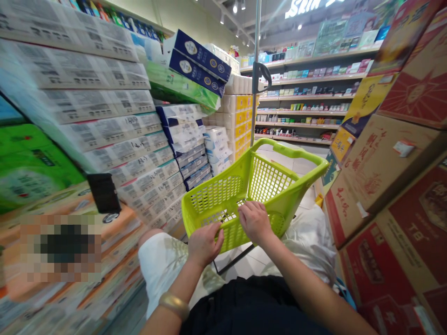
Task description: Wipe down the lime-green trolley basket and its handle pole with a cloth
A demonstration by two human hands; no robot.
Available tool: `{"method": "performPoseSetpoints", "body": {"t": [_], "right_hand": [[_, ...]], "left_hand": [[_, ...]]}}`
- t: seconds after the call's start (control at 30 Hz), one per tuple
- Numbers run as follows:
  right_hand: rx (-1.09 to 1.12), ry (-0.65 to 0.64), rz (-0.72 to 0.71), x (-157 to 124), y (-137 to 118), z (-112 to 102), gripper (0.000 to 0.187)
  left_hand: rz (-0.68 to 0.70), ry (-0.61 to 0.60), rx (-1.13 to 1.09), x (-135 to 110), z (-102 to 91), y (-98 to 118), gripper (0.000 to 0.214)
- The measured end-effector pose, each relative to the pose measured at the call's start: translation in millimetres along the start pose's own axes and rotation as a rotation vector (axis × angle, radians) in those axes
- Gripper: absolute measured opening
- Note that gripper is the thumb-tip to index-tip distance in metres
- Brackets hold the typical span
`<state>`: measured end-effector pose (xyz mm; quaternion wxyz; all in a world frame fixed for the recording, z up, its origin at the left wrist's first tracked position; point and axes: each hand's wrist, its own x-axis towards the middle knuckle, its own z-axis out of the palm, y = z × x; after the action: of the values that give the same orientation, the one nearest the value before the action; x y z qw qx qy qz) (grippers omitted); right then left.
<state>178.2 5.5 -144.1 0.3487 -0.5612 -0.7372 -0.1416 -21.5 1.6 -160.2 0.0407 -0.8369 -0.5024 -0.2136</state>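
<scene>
A lime-green plastic shopping basket (268, 179) with a mesh wall stands in front of me, tilted in this wide view. My left hand (204, 244) curls over its near rim, with a gold bangle (173, 305) on the wrist. My right hand (254, 222) grips the same rim a little farther along, fingers over the mesh. Nothing shows inside the basket from this angle, and its lower part is hidden behind my hands and the rim.
Wrapped toilet-paper packs (104, 125) stack high on the left, and printed cardboard cartons (384, 186) wall the right. A thin metal pole (256, 56) with a black hook rises ahead. Product shelves (303, 97) line the far end beyond a tiled floor (244, 263).
</scene>
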Motion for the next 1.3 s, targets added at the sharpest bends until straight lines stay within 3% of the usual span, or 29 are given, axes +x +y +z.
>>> {"method": "performPoseSetpoints", "body": {"t": [0.13,0.27,0.37,0.43,0.53,0.6,0.7,0.87,1.0,1.13,1.3], "right_hand": [[-0.063,0.024,0.077,9,28,-13,0.017],[-0.075,0.041,0.114,12,23,-9,0.014],[-0.067,0.043,0.117,10,8,0,0.012],[-0.065,0.038,0.109,9,-2,5,0.012],[-0.063,0.036,0.078,7,-9,8,0.012],[-0.051,0.027,0.038,8,-6,5,0.013],[-0.061,0.037,0.026,11,12,-8,0.014],[-0.128,0.125,0.131,20,46,-29,0.017],[-0.115,0.148,0.160,15,29,-19,0.016],[-0.043,0.081,0.044,6,4,-5,0.013],[-0.069,0.109,0.084,12,26,-19,0.015]], "left_hand": [[0.002,0.003,-0.009,3,-0.4,-11,0.031],[-0.030,0.008,0.027,7,-7.6,-11,0.036],[-0.131,0.125,0.114,12,-14.9,7,0.052],[-0.097,0.171,0.114,16,-15.4,26,0.058],[-0.007,0.128,0.038,21,-6.8,51,0.058],[-0.014,0.107,-0.004,23,2.0,56,0.055],[0.043,0.103,-0.057,22,11.5,48,0.055],[0.062,0.113,-0.109,18,14.0,39,0.055],[0.047,0.130,-0.119,17,15.0,43,0.056],[0.057,0.129,-0.133,15,14.8,40,0.058],[0.072,0.114,-0.143,14,12.4,36,0.060]]}}
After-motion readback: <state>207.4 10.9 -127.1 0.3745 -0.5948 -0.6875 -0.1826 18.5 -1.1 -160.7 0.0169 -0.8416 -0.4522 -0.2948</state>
